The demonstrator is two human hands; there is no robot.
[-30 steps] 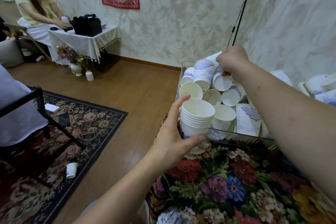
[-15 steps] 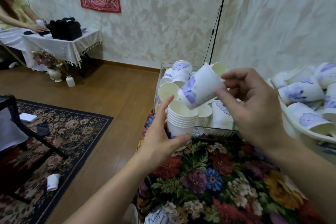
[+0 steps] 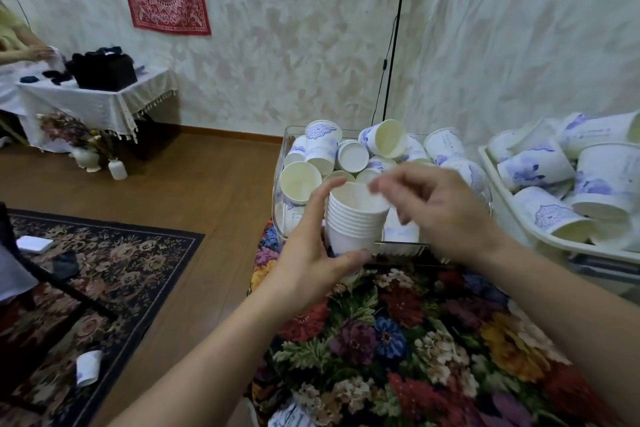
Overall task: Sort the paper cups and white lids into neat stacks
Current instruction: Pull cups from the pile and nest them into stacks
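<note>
Nested cup stack upright, loose cups heaped in two trays

The stack of paper cups [image 3: 353, 218] stands upright with mouth open to the top, white rims banded one over another, just in front of the clear bin [image 3: 281, 191] on the floral cloth. Behind it, loose cups [image 3: 322, 146] with blue-purple prints lie jumbled in that bin, some on their sides, some upright, cream insides showing. One cup [image 3: 382, 138] tilts high on the pile, mouth outward. To the right, more printed cups [image 3: 535, 168] lie tumbled in a white tray [image 3: 512, 215].
</note>
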